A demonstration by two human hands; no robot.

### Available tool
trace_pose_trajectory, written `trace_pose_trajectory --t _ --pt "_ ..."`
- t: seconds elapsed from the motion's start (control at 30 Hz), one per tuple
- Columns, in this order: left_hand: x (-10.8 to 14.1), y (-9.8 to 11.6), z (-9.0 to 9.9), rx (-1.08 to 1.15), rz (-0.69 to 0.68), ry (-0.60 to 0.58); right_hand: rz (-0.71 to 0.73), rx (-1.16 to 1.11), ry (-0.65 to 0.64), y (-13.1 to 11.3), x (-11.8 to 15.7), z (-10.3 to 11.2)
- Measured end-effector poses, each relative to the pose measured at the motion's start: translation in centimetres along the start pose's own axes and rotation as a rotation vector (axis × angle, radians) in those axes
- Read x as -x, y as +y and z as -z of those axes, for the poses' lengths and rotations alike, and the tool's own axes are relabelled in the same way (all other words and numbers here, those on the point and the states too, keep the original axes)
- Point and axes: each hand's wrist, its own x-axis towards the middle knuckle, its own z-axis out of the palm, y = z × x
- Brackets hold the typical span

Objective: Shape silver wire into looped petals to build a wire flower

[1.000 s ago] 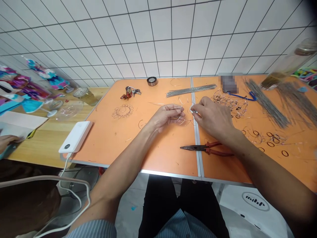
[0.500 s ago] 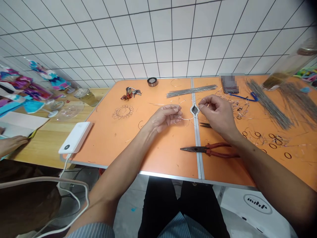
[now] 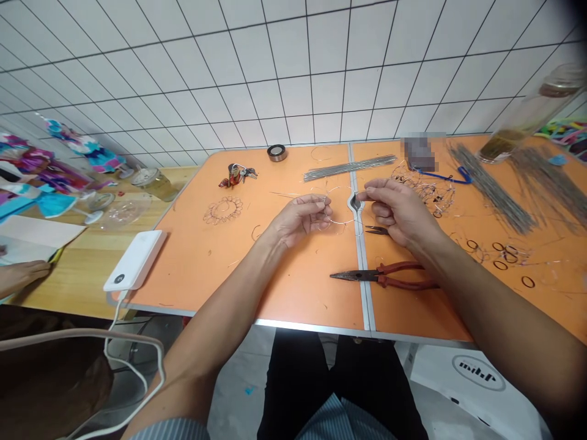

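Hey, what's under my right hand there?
Dark, pointed tool tips poke out from under your right hand; the rest of that tool, and anything else there, is covered.

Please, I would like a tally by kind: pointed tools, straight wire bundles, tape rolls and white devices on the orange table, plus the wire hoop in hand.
Pointed tools: 2, red-handled pliers and a dark tip partly hidden by the right hand
Straight wire bundles: 3
Tape roll: 1
White device: 1
Wire hoop in the left hand: 1
Total: 8

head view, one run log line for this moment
left hand: holds thin wire ring | right hand: fingertips beside ring, contact unclear | red-handled pliers: lying on orange table
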Motion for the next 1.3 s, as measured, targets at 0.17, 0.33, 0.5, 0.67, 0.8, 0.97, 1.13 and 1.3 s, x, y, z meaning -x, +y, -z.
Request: trace_pose_trajectory --t 0.17,0.33,0.5,0.67,0.8,0.97,1.13,1.3 --pt "0.0 -0.1 0.3 0.004 -0.002 -0.071 0.015 0.049 -0.049 0.8 -0.6 0.4" --pt "-0.1 -0.1 0.5 0.002 -0.005 -0.069 0.165 0.295 0.083 0.9 -0.6 0.9" --pt "-0.1 -0.1 0.3 0.004 0.016 -0.010 0.413 0.669 0.186 0.0 0.3 0.7" --pt "-0.1 -0.6 0.2 0.007 -0.005 -0.066 0.436 0.829 0.090 0.1 0.7 0.0" --pt "-0.1 -0.7 0.2 0.003 -0.011 -0.121 0.422 0.840 0.095 0.7 0.6 0.0" --pt "0.1 -0.5 0.0 -0.004 -0.045 -0.080 0.369 0.819 0.063 0.6 0.7 0.1" --pt "0.0 -0.4 -0.2 -0.032 -0.012 -0.035 0.342 0.799 0.024 0.4 0.8 -0.1" --pt "-0.1 -0.6 0.0 -0.004 0.009 -0.080 0.306 0.759 0.014 0.5 0.9 -0.1"
